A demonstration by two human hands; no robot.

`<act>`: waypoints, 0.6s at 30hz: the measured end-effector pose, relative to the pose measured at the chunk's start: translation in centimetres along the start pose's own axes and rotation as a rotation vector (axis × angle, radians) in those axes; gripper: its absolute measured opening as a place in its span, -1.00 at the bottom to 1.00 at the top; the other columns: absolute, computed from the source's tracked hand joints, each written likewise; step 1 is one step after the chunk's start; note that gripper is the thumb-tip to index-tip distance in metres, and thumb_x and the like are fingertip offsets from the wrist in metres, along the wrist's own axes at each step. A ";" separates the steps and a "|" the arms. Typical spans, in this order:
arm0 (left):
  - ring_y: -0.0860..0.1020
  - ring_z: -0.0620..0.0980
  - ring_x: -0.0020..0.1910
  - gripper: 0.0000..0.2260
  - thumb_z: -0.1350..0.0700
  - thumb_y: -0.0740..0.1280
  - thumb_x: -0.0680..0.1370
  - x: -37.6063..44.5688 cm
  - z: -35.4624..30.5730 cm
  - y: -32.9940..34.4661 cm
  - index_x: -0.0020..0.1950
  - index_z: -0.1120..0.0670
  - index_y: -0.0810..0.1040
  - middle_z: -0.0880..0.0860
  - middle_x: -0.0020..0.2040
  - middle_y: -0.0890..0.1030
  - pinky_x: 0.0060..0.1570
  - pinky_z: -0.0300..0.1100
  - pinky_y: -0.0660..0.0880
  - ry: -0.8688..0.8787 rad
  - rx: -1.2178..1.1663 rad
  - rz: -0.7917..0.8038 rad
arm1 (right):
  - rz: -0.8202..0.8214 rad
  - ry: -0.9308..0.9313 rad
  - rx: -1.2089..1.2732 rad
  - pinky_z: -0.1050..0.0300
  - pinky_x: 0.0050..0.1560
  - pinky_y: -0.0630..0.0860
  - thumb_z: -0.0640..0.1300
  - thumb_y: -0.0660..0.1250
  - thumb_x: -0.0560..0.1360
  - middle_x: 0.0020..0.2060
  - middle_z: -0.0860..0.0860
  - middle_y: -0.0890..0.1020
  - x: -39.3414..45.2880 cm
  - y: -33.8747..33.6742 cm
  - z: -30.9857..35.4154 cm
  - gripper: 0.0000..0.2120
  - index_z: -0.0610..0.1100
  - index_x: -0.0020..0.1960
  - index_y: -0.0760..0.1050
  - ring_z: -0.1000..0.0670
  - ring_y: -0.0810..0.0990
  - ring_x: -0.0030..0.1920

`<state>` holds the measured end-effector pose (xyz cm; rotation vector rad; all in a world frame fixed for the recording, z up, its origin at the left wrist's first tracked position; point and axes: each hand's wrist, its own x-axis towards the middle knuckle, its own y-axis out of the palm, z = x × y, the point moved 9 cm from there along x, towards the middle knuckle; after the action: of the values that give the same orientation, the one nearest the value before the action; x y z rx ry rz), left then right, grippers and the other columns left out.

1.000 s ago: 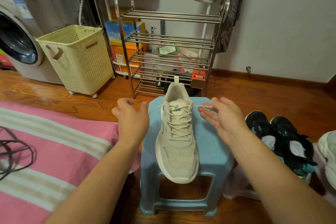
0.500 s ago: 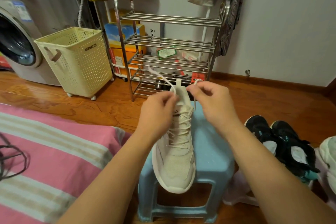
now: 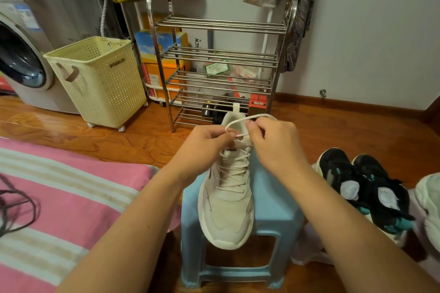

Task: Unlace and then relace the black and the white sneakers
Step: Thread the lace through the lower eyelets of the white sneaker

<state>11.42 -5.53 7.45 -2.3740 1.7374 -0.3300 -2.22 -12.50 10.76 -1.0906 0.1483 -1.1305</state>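
From my head view, my left hand (image 3: 204, 147) and right hand (image 3: 273, 143) each pinch the lace (image 3: 240, 121) above the white sneaker (image 3: 226, 197) on the stool (image 3: 273, 211); if either pinch slackens, I judge the loop will collapse

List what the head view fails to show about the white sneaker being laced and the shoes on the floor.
- White sneaker top eyelets and any knot: hidden behind the left hand and right hand.
- Lace ends: covered by the fingers.
- Second white shoe: cut off by the right edge.
- Black sneakers: lacing too dark to tell.
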 end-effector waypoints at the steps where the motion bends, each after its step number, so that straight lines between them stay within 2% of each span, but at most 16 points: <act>1: 0.63 0.09 0.10 -0.77 0.11 0.30 0.66 0.0 0.1 0.1 -0.03 0.11 0.73 0.09 -0.04 0.72 0.23 0.01 0.48 -0.020 -0.027 0.020 | -0.067 0.020 -0.058 0.05 -0.25 0.36 -0.01 0.24 0.63 -0.32 0.05 0.47 -0.2 -0.8 0.1 -0.63 -0.05 -0.34 0.47 -0.05 0.49 -0.28; 3: 0.64 0.00 0.07 -0.78 0.15 0.29 0.66 0.1 0.2 0.1 -0.03 0.14 0.73 0.06 -0.08 0.72 0.27 -0.06 0.40 -0.043 -0.075 0.059 | -0.055 0.091 -0.085 0.08 -0.23 0.38 -0.04 0.28 0.60 -0.20 0.00 0.46 -0.5 -1.0 -0.4 -0.57 -0.10 -0.43 0.41 -0.05 0.49 -0.22; 5: 0.65 -0.04 0.05 -0.82 0.18 0.32 0.64 0.1 -0.1 0.2 0.02 0.13 0.73 0.07 -0.08 0.72 0.24 -0.14 0.41 -0.038 -0.109 0.108 | 0.101 0.160 -0.041 0.15 -0.25 0.36 -0.07 0.37 0.55 -0.13 0.00 0.44 -1.1 0.1 -1.2 -0.55 -0.05 -0.48 0.38 -0.04 0.50 -0.16; 6: 0.65 -0.04 0.05 -0.85 0.18 0.35 0.62 0.1 -0.3 0.2 0.02 0.12 0.74 0.08 -0.06 0.73 0.21 -0.16 0.44 -0.027 -0.096 0.139 | 0.160 0.168 0.002 0.15 -0.21 0.40 -0.07 0.42 0.52 -0.09 0.02 0.44 -1.5 0.5 -1.2 -0.62 -0.01 -0.45 0.43 -0.03 0.50 -0.10; 8: 0.65 0.02 0.05 -0.92 0.17 0.45 0.56 0.1 -0.6 0.2 -0.03 0.05 0.75 0.04 -0.06 0.73 0.20 -0.09 0.49 0.007 0.017 0.184 | 0.208 0.166 0.055 0.12 0.05 0.47 -0.05 0.50 0.47 0.06 0.05 0.38 -1.7 1.0 -1.2 -0.88 0.11 -0.16 0.57 0.02 0.43 0.08; 10: 0.63 -0.08 0.00 -0.89 0.19 0.51 0.52 0.1 -0.6 0.1 -0.11 -0.02 0.76 -0.07 -0.11 0.72 0.17 -0.11 0.51 0.064 0.207 0.171 | 0.289 0.145 0.093 0.11 0.21 0.40 -0.04 0.48 0.50 0.12 0.07 0.35 -1.8 1.9 -0.9 -0.75 0.17 0.15 0.60 0.04 0.37 0.18; 11: 0.61 -0.15 0.00 -0.84 0.23 0.51 0.50 0.1 -0.7 -0.1 -0.14 -0.05 0.75 -0.11 -0.13 0.71 0.13 -0.15 0.49 0.116 0.294 0.126 | 0.302 0.142 0.143 0.16 0.18 0.39 -0.05 0.45 0.53 0.10 0.06 0.39 -1.7 2.1 -0.7 -0.80 0.14 0.14 0.63 0.06 0.39 0.15; 12: 0.58 -0.17 0.00 -0.80 0.25 0.52 0.49 0.0 -1.0 -0.4 -0.17 -0.07 0.74 -0.13 -0.14 0.69 0.08 -0.17 0.47 0.182 0.359 0.054 | 0.298 0.152 0.208 0.23 0.08 0.39 -0.06 0.41 0.56 0.06 0.03 0.44 -1.5 2.1 -0.7 -0.91 0.04 0.02 0.68 0.07 0.45 0.08; 14: 0.55 -0.13 -0.03 -0.77 0.30 0.51 0.47 -0.6 -2.1 -1.0 -0.18 -0.06 0.69 -0.13 -0.16 0.65 -0.01 -0.14 0.48 0.329 0.431 -0.128 | 0.281 0.184 0.328 0.32 -0.20 0.37 -0.03 0.33 0.62 -0.08 -0.07 0.53 -1.3 2.1 -0.5 -0.68 -0.19 -0.19 0.67 0.05 0.50 -0.15; 15: 0.55 -0.07 -0.07 -0.78 0.33 0.49 0.45 -1.0 -2.7 -1.0 -0.16 -0.01 0.67 -0.10 -0.17 0.63 -0.06 -0.08 0.51 0.414 0.459 -0.200 | 0.289 0.212 0.371 0.34 -0.28 0.37 0.02 0.27 0.65 -0.14 -0.15 0.54 -1.2 2.3 -0.4 -0.56 -0.25 -0.25 0.64 0.02 0.51 -0.21; 16: 0.55 -0.03 -0.10 -0.80 0.35 0.45 0.45 -1.4 -3.5 -0.7 -0.15 0.04 0.65 -0.07 -0.18 0.62 -0.10 -0.02 0.53 0.498 0.483 -0.243 | 0.300 0.234 0.377 0.34 -0.30 0.37 0.09 0.20 0.66 -0.15 -0.21 0.56 -1.1 2.6 -0.3 -0.47 -0.24 -0.29 0.62 0.00 0.52 -0.23; 18: 0.56 0.00 -0.13 -0.87 0.34 0.40 0.44 -2.0 -4.3 0.1 -0.14 0.12 0.62 -0.02 -0.18 0.61 -0.15 0.01 0.54 0.615 0.489 -0.269 | 0.343 0.271 0.361 0.31 -0.28 0.40 0.20 0.11 0.66 -0.15 -0.22 0.59 -1.2 3.4 -0.3 -0.38 -0.22 -0.27 0.64 0.02 0.55 -0.23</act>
<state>9.49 -3.69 11.37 -2.2466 1.2871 -1.4654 -0.77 -11.76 7.56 -0.5627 0.3187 -0.9434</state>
